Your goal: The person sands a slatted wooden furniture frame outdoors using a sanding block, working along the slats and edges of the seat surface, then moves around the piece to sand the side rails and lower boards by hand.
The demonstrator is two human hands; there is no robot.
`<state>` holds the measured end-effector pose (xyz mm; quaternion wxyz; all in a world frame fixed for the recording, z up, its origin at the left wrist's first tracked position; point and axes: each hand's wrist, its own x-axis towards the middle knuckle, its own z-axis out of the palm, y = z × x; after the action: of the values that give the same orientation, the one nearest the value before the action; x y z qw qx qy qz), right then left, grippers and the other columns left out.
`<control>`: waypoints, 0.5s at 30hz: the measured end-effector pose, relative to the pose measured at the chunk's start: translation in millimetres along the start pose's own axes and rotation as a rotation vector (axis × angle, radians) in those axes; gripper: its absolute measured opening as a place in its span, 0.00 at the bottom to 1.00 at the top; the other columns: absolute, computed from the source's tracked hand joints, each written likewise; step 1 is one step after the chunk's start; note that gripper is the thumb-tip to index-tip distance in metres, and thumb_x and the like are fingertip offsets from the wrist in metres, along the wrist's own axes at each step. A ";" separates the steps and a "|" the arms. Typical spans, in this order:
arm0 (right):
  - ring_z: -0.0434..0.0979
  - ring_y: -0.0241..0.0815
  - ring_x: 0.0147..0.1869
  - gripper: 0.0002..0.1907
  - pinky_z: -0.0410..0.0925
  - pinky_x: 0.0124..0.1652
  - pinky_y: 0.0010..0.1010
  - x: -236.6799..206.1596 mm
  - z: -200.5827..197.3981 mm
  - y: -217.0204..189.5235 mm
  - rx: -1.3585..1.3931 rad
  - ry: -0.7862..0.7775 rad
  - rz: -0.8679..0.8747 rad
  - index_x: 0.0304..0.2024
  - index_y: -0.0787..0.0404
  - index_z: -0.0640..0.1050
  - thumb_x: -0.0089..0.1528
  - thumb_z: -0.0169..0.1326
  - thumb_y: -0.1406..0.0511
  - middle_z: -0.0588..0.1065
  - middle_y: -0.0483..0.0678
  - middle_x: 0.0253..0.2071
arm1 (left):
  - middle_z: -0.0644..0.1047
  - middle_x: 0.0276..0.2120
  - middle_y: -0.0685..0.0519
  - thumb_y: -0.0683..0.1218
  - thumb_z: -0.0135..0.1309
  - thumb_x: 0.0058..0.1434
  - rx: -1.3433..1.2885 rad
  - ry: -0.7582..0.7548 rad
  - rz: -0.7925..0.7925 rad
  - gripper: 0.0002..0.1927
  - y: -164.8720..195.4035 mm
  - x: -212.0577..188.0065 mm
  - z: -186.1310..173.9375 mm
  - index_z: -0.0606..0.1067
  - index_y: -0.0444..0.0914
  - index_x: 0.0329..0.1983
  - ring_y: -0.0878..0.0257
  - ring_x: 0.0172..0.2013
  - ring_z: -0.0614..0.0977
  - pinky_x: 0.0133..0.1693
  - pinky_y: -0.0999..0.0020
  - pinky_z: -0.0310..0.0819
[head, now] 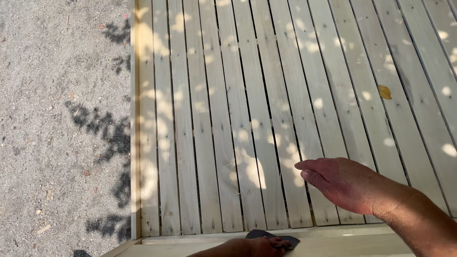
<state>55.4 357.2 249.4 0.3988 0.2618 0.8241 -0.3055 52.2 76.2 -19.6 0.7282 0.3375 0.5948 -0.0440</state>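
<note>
A large panel of pale wooden slats (266,119) fills most of the view, framed by a board along its near edge (333,238). My left hand (259,247) sits at the bottom edge, pressing a dark sheet of sandpaper (266,234) flat onto that near board. My right hand (340,183) hovers above the slats at the lower right, palm down, fingers together and pointing left, holding nothing. Only part of my left hand shows; the frame cuts off the rest.
Grey gravelly ground (62,123) with leaf shadows lies left of the panel's left frame board (134,143). A yellow dry leaf (384,92) rests on a slat at the upper right. Dappled sunlight covers the wood.
</note>
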 end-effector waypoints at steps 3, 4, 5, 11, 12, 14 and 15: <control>0.80 0.40 0.64 0.28 0.69 0.66 0.34 3.5 -1.7 2.2 -0.007 -0.020 0.093 0.69 0.39 0.70 0.70 0.35 0.47 0.80 0.38 0.61 | 0.64 0.70 0.54 0.70 0.33 0.67 0.145 -0.014 -0.152 0.35 -129.7 -74.7 -9.2 0.63 0.52 0.73 0.52 0.71 0.59 0.71 0.46 0.45; 0.82 0.42 0.63 0.28 0.69 0.66 0.35 4.2 -2.6 1.5 -0.005 -0.020 0.128 0.70 0.39 0.70 0.70 0.34 0.47 0.80 0.40 0.61 | 0.64 0.70 0.55 0.70 0.33 0.67 0.212 -0.016 -0.228 0.36 -172.5 -100.8 -13.1 0.63 0.51 0.73 0.52 0.72 0.58 0.71 0.45 0.44; 0.80 0.41 0.64 0.28 0.68 0.67 0.34 4.8 -3.2 -0.4 -0.022 0.002 0.126 0.70 0.39 0.69 0.70 0.35 0.46 0.79 0.39 0.61 | 0.64 0.70 0.55 0.71 0.33 0.67 0.238 -0.016 -0.317 0.36 -206.1 -124.2 -15.5 0.64 0.51 0.72 0.52 0.72 0.58 0.72 0.45 0.44; 0.75 0.39 0.69 0.28 0.67 0.67 0.36 1.2 9.4 -35.6 0.019 0.052 0.117 0.69 0.42 0.68 0.70 0.36 0.45 0.76 0.37 0.63 | 0.64 0.69 0.55 0.73 0.34 0.66 -0.014 0.080 -0.485 0.39 -160.2 -103.1 -11.6 0.68 0.48 0.71 0.53 0.74 0.54 0.73 0.43 0.39; 0.76 0.40 0.68 0.29 0.67 0.66 0.36 -1.2 16.4 -45.0 0.032 0.047 0.069 0.70 0.42 0.68 0.69 0.37 0.46 0.77 0.39 0.63 | 0.64 0.69 0.55 0.73 0.34 0.66 -0.039 0.076 -0.390 0.39 -132.8 -84.0 -8.9 0.68 0.48 0.71 0.53 0.74 0.54 0.73 0.43 0.40; 0.76 0.42 0.67 0.29 0.67 0.64 0.37 -6.4 32.3 -63.3 0.030 0.097 -0.053 0.70 0.44 0.69 0.70 0.38 0.47 0.78 0.40 0.62 | 0.65 0.69 0.54 0.72 0.35 0.66 -0.043 0.071 -0.180 0.38 -100.1 -59.7 -4.3 0.68 0.47 0.70 0.52 0.73 0.55 0.73 0.43 0.40; 0.76 0.44 0.67 0.29 0.67 0.64 0.37 -8.7 42.7 -73.0 0.011 0.142 -0.134 0.69 0.45 0.70 0.70 0.38 0.47 0.78 0.40 0.62 | 0.65 0.68 0.54 0.72 0.35 0.66 -0.048 0.063 -0.128 0.38 -99.1 -56.5 -3.2 0.68 0.47 0.70 0.52 0.73 0.55 0.72 0.43 0.41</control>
<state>32.1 275.8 256.8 0.3167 0.2294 0.8642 -0.3165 -12.9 -17.3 -12.7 0.7127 0.2825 0.6387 -0.0659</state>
